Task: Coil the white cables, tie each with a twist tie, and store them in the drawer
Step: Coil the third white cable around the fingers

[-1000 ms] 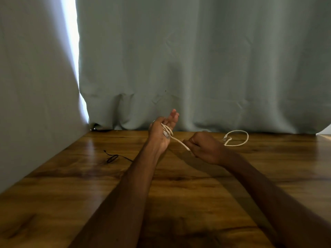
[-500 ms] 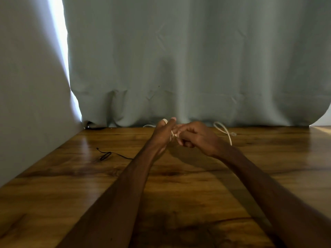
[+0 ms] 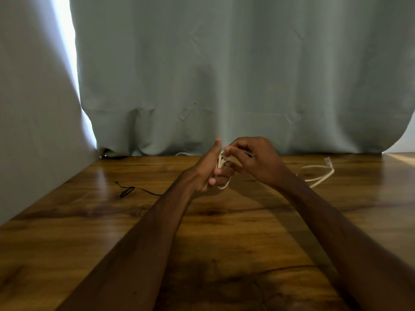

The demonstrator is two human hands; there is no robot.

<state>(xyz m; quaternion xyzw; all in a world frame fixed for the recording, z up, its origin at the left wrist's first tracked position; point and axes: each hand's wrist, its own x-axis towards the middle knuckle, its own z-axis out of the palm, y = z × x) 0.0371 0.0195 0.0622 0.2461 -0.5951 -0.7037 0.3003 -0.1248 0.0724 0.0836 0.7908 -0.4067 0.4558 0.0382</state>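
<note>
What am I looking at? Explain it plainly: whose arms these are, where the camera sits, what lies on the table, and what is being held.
There is no machine here: a person works with two bare hands. The picture comes from a camera worn on the head, looking forward and down, so both arms reach in from the bottom. The left hand holds loops of a white cable wound round its fingers, and the right hand pinches the same cable. The cable's loose end trails to the right on the wooden table. To the left lies a thin black wire, perhaps a twist tie. A pale curtain hangs behind. No drawer is in view.
</note>
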